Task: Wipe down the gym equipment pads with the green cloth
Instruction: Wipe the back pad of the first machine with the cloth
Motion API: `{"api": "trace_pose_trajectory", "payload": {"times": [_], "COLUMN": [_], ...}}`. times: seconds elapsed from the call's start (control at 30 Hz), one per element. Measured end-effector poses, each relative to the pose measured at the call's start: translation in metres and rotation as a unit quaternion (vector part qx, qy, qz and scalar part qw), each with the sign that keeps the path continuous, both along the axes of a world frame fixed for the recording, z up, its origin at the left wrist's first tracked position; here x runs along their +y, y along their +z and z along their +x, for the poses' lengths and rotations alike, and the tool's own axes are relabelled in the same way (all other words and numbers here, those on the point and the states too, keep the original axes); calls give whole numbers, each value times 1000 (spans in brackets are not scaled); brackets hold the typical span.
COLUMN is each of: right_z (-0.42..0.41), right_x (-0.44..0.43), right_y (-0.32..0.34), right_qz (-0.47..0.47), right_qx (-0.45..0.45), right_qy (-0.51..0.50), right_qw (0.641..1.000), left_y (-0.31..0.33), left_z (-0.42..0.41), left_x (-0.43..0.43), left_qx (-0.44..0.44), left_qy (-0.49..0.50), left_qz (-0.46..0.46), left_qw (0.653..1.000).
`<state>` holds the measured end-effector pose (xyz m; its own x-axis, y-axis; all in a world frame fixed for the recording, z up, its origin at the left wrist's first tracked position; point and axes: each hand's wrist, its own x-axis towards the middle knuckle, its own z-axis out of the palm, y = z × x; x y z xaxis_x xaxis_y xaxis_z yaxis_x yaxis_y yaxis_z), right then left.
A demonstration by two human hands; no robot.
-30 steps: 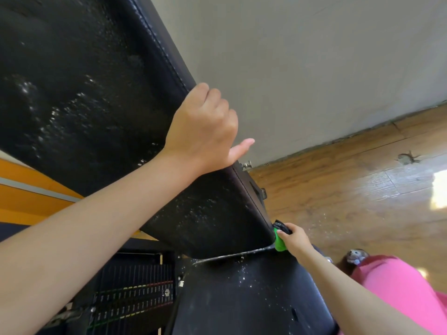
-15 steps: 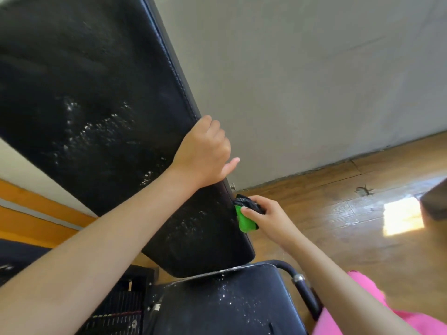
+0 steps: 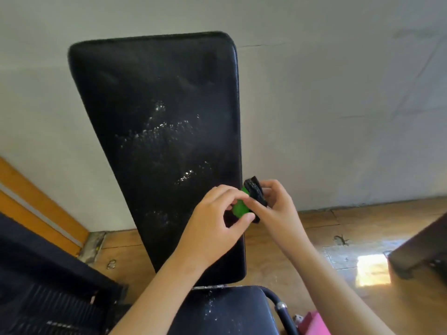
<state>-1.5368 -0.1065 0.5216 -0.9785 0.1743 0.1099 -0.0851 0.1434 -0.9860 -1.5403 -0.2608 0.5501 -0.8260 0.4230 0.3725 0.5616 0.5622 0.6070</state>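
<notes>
Showing, head view: an upright black back pad (image 3: 159, 141) is seen against a pale wall (image 3: 338, 93), with a black seat pad (image 3: 227, 313) below it.
Green cloth (image 3: 240, 207): a small green wad with a dark crumpled part is held between both hands, just beside the right edge of the back pad.
Left hand (image 3: 217, 228): fingers are pinched on the green part of the cloth; half a second ago this hand was laid on the pad's edge.
Right hand (image 3: 275, 206): fingers are closed on the dark part of the cloth; it is raised higher than before.
Pad surface: white flecks are scattered over the middle of the back pad and on the seat pad.
Floor (image 3: 338, 238): wooden boards carry a bright sunlit patch at the right.
</notes>
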Motion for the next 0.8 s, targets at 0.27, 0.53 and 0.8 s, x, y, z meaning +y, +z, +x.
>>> {"api": "trace_pose_trajectory", "payload": {"times": [0.27, 0.53, 0.8], "right_z": [-11, -22, -48], "right_x": [-69, -121, -161], "right_y": [38, 86, 137], "right_qz": [11, 31, 186], "right_qx": [32, 91, 211], "right_qy": [51, 157, 148], "right_qw": [998, 983, 948], "left_y": [11, 29, 58], "left_z": [10, -14, -38], "left_x": [-44, -86, -139], "left_qx": [-3, -25, -27], "left_qy": [155, 235, 209], "left_qz": [25, 289, 484], "left_qw": [988, 928, 849]}}
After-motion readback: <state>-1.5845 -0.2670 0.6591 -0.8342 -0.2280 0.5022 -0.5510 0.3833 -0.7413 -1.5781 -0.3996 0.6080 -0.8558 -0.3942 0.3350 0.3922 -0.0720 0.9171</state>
